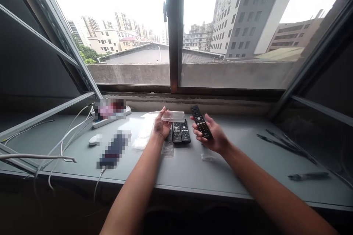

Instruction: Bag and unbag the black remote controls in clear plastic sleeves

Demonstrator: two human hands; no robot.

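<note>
A black remote control [202, 123] with several small buttons is in my right hand [216, 136], tilted, its button face towards me. My left hand [162, 126] grips a long see-through plastic cover [173, 116] near its left end, above the table. Just below it, two similar black remotes [177, 134] lie side by side on the grey table, buttons up; the plastic hides part of their tops. Clear plastic bags [145, 132] lie beside and under my left hand. A small piece of clear film [209, 157] rests below my right hand.
On the left are a white power strip [111, 117] with cables, a small white rounded object [93, 140] and a blurred-out dark device [113, 151] on a cable. To the right lie a pen [308, 176] and dark, thin strips [284, 145]. A window frame [174, 44] stands behind the table.
</note>
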